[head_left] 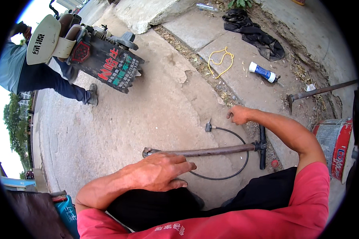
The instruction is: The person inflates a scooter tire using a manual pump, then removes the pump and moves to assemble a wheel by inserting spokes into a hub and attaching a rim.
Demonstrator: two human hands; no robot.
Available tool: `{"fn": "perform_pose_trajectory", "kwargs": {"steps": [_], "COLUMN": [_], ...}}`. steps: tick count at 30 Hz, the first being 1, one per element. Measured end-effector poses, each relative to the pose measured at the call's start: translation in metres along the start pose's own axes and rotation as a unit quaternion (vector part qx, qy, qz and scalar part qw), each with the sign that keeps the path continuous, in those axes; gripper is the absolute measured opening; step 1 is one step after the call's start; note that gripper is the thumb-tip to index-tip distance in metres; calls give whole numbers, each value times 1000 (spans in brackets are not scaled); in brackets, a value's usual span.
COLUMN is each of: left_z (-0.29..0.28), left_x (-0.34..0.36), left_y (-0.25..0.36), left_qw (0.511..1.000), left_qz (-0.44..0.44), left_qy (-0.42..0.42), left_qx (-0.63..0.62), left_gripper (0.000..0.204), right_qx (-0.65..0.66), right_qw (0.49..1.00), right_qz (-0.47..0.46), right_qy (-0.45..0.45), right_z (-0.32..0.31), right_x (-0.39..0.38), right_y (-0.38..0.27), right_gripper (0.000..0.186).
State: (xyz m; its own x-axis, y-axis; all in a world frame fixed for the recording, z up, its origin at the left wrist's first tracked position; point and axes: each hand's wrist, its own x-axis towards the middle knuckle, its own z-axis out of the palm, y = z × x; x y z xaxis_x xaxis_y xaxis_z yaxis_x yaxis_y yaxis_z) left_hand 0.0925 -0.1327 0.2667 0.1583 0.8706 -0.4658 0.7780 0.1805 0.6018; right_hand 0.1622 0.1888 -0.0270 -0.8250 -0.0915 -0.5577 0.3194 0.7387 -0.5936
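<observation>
The loosely open left hand hangs by the floor pump, while the right hand curls near its hose nozzle, any grip unclear.

We see bold black characters on the white rounded panel at upper left, and red, teal and white characters with rows of digits on the dark mudflap beside it. We also find pale lettering on the red shirt, white characters on a teal object, and letters on the red-and-grey bucket.
</observation>
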Motion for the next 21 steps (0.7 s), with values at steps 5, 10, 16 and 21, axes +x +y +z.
{"fn": "perform_pose_trajectory", "kwargs": {"steps": [5, 10, 16, 21], "left_z": [0, -2, 1, 3], "left_x": [1, 2, 0, 0], "left_y": [-2, -1, -1, 0], "left_qw": [1000, 1000, 1000, 1000], "left_qz": [3, 2, 7, 1], "left_qy": [-1, 0, 8, 0], "left_qx": [-5, -12, -13, -12], "left_gripper": [49, 50, 49, 47], "right_qx": [-34, -39, -36, -38], "right_qw": [999, 999, 999, 999], "right_qz": [-16, -17, -4, -12], "right_qy": [5, -6, -16, -1], "right_z": [-5, -7, -7, -8], "right_x": [-4, -6, -8, -8], "right_y": [0, 3, 2, 6], "right_gripper": [41, 41, 43, 40]}}
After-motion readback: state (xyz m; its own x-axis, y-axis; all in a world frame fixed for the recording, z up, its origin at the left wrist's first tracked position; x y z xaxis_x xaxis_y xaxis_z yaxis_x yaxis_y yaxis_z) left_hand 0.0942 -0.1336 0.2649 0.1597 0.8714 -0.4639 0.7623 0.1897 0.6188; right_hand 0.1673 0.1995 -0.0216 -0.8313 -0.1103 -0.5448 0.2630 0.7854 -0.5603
